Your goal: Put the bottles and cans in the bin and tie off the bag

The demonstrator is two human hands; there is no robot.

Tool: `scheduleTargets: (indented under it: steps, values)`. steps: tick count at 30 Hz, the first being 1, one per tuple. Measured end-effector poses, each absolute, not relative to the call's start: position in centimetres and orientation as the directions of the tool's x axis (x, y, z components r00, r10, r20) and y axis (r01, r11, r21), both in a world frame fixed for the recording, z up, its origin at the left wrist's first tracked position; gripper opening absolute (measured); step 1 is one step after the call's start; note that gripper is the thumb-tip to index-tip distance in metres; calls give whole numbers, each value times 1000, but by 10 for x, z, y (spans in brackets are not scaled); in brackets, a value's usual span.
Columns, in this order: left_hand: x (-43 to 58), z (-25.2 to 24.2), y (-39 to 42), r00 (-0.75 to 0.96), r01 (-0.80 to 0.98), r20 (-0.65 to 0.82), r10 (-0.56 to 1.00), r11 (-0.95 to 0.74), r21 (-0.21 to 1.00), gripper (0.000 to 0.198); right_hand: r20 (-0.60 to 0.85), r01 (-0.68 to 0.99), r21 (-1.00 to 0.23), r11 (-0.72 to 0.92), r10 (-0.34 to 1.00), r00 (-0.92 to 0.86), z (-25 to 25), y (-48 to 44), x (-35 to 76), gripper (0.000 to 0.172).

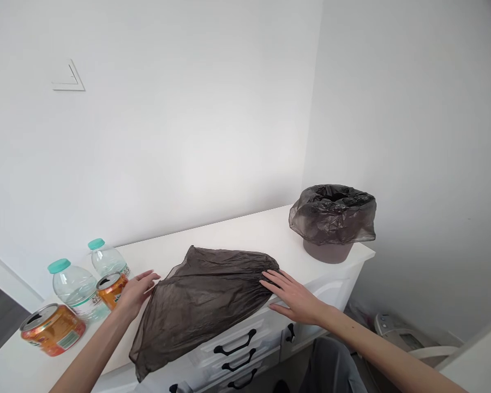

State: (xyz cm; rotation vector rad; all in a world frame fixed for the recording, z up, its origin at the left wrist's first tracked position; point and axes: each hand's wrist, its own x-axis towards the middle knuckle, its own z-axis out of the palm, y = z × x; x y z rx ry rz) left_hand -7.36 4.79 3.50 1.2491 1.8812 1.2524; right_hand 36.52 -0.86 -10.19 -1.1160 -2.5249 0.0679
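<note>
A dark, see-through plastic trash bag [208,295] lies spread over the white cabinet top, its lower left part hanging over the front edge. My right hand [292,295] rests with fingers stretched on the gathered right end of the bag. At the bag's left edge is my left hand [137,292], its fingers extended and holding nothing; whether the fingertips touch the film I cannot tell. Close beside that hand stands an opened orange drink can [109,289], partly hidden by the wrist. Another orange can [53,327] stands further left.
Two clear bottles with teal caps, a nearer bottle [76,286] and a farther bottle [106,257], stand behind the cans. A bin [329,252] lined with a dark bag sits at the right end of the cabinet [245,232]. Black drawer handles [235,344] project in front.
</note>
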Motion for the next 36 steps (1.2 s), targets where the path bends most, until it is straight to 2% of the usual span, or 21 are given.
scheduleTargets:
  steps: [2,4,6,7,8,9,11,12,15,18,21,25,28,30,33,36]
  values:
    - [-73,35,41,-473,465,132,871,120,877,39,308,713,-186,676,729,-611,-103,-8,363,68]
    - [-64,30,20,-335,613,265,904,-5,790,40,309,720,-179,670,733,-606,-105,-8,362,68]
    - [-50,19,-10,33,757,366,930,-262,599,36,320,725,-170,667,733,-600,-108,-8,360,68]
    - [-43,11,-26,232,779,361,904,-394,487,36,325,727,-165,667,733,-598,-109,-8,360,68]
    - [-38,1,-40,389,778,329,860,-498,383,43,330,729,-161,666,732,-596,-109,-8,360,67]
    - [-34,-10,-53,496,768,294,817,-571,291,58,334,731,-157,665,732,-594,-109,-8,360,66]
    - [-35,-33,-71,595,764,245,765,-633,121,93,344,733,-152,663,730,-590,-109,-9,361,64]
    - [-39,-45,-75,609,772,240,756,-635,40,104,350,732,-151,664,729,-589,-109,-9,362,62]
    - [-59,-68,-78,616,785,277,738,-606,-130,110,371,722,-159,673,719,-588,-107,-10,365,57]
    - [-78,-65,-74,656,750,287,698,-646,-143,108,396,706,-179,686,707,-586,-108,-11,370,53]
    - [-84,-35,-72,634,762,252,731,-647,-43,80,443,676,-221,704,689,-573,-108,-14,373,47]
    - [-70,28,-60,458,877,146,877,-473,84,43,493,639,-364,677,722,-485,-102,-17,367,29]
    - [-52,72,-32,358,933,92,929,-360,-4,28,408,668,-512,540,837,-364,-88,-9,358,27]
    - [-39,91,-6,300,947,49,953,-291,-137,26,288,724,-562,401,915,-283,-77,3,352,31]
    - [-16,94,28,240,938,126,962,-197,-286,33,142,832,-511,216,976,-166,-61,20,341,25]
    - [12,66,41,329,938,341,880,-263,-227,50,173,886,-428,179,978,-114,-51,26,327,28]
